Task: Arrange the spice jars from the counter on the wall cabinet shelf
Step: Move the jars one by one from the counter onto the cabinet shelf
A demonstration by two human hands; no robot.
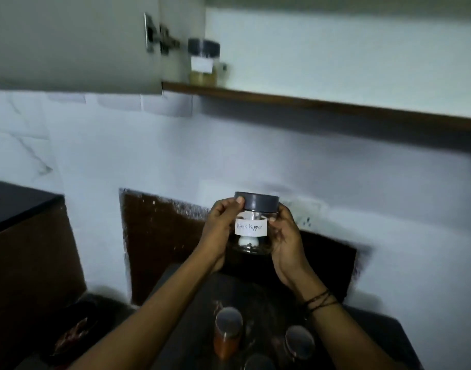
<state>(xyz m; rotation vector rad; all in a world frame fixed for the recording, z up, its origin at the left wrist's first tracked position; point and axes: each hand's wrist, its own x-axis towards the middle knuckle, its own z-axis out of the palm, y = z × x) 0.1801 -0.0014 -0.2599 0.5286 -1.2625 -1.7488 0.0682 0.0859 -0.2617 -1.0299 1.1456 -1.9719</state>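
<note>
I hold a clear jar (253, 231) with a grey lid and a white label reading "Black Pepper" up in front of me, upright, above the counter. My left hand (219, 231) grips its left side with the thumb on the lid's rim. My right hand (286, 237) grips its right side. On the wall cabinet shelf (295, 98), at its left end, stands another grey-lidded jar (203, 62) with yellowish contents. Below my arms, three jars stand on the dark counter (191, 311): one with red-orange spice (228, 333), one at the right (299, 343), one at the bottom edge (258, 364).
The open cabinet door (74, 41) with its hinges (162, 36) hangs at the upper left. The shelf runs on bare to the right. A white tiled wall (229, 156) lies behind. A dark raised counter (15, 204) sits at the left.
</note>
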